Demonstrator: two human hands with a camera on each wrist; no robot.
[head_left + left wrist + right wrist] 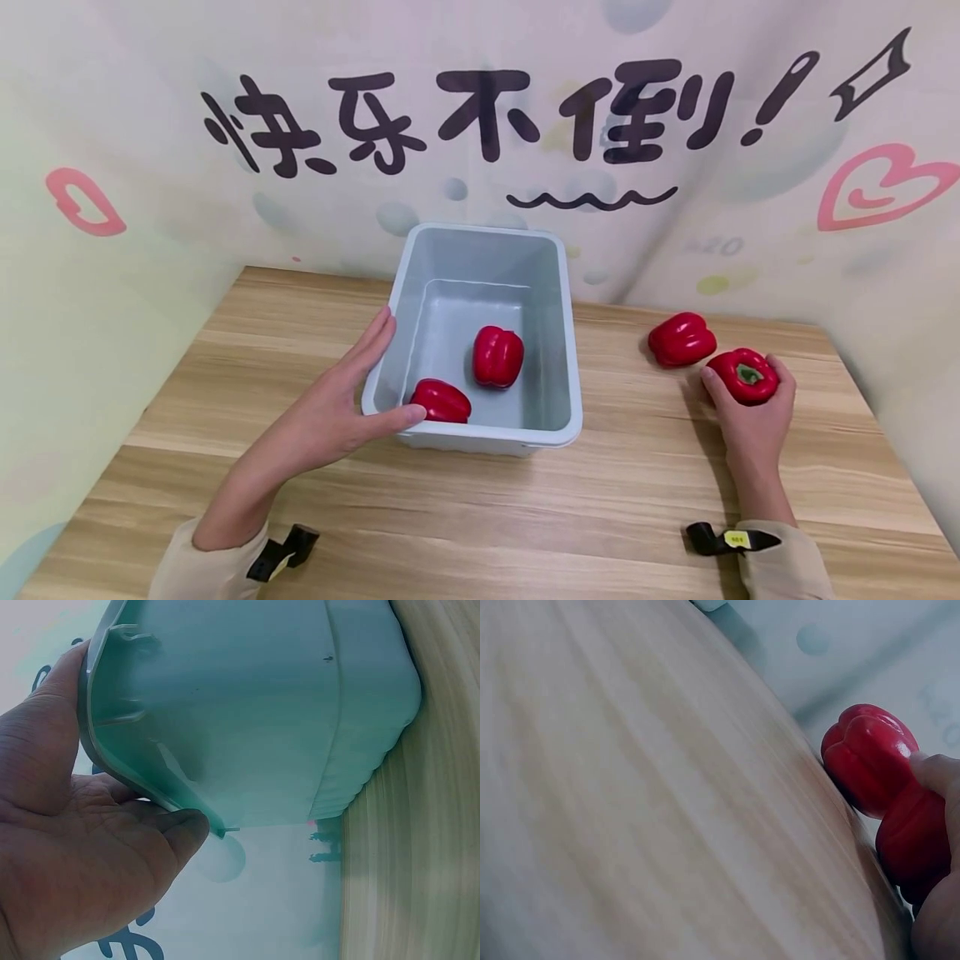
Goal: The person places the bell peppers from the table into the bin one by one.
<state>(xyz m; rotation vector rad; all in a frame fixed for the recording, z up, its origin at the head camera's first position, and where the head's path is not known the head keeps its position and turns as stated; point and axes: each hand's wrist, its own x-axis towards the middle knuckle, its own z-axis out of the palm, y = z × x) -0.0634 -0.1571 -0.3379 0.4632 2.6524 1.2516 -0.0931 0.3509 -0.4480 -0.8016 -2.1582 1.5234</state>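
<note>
Beige sleeve [789, 568], right grip [757, 432] around pepper [766, 382]

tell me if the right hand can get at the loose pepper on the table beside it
Probably not without letting go: the right hand already holds another pepper, though the loose pepper lies close beside it.

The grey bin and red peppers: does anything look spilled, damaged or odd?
Nothing stands out. The bin shows no visible cracks; two peppers lie inside, a third rests on the table, and the right hand holds a fourth. No spills show.
</note>
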